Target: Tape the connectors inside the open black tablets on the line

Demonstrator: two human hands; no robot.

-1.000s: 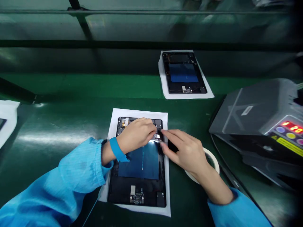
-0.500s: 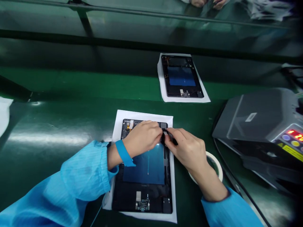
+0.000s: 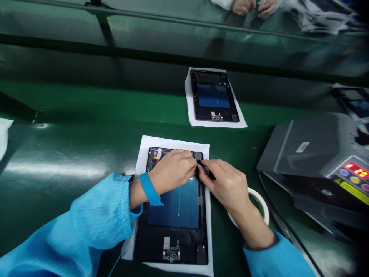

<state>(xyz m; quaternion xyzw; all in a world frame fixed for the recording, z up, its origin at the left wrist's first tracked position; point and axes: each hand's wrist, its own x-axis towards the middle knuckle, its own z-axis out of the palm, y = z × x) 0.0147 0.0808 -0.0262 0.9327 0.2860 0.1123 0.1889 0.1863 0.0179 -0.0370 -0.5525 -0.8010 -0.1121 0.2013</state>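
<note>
An opened tablet (image 3: 175, 215) with a blue battery panel lies on a white sheet (image 3: 145, 150) on the green belt in front of me. My left hand (image 3: 173, 171) rests over its upper part, fingers curled and pressed down near the top right corner. My right hand (image 3: 227, 184) meets it there, fingertips pinched on a small dark part I cannot make out. Both wear blue sleeves; a blue band circles my left wrist.
A second opened tablet (image 3: 213, 96) on a white sheet lies farther up the belt. A roll of white tape (image 3: 261, 206) sits under my right wrist. A grey machine (image 3: 317, 154) with a red display stands at right. Another person's hands (image 3: 250, 5) show at the top edge.
My right hand's fingers have closed in toward my left fingertips at the tablet's top right corner. The view has shifted slightly; the far tablet sits more to the left.
</note>
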